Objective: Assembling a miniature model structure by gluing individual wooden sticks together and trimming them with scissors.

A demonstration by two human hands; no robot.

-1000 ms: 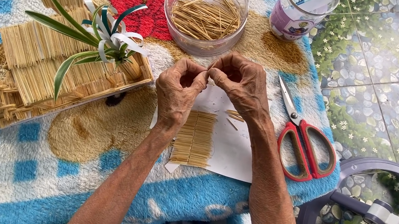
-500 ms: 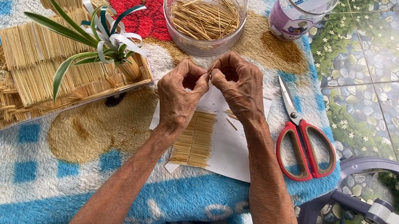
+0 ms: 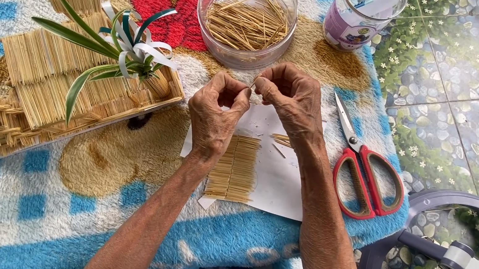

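Both hands meet above a white sheet (image 3: 283,178) that lies on a fluffy patterned towel (image 3: 53,214). The left hand (image 3: 214,112) and right hand (image 3: 288,98) each have their grip pinched together on one thin toothpick (image 3: 253,84), held between the fingertips of both, just in front of a clear bowl (image 3: 246,17) full of loose toothpicks. Below the left hand, on the sheet, lies a flat mat (image 3: 233,168) of toothpicks set side by side; a few loose sticks (image 3: 280,140) lie near it under the right wrist. Red-handled scissors (image 3: 362,170) rest on the towel to the right of the sheet, blades closed. At the left stands a model (image 3: 51,95) built of toothpick panels, with a green-and-white leafy plant (image 3: 120,49) set in it. A plastic jar (image 3: 355,20) stands at the far right corner of the towel, beside the tiled floor (image 3: 461,109).
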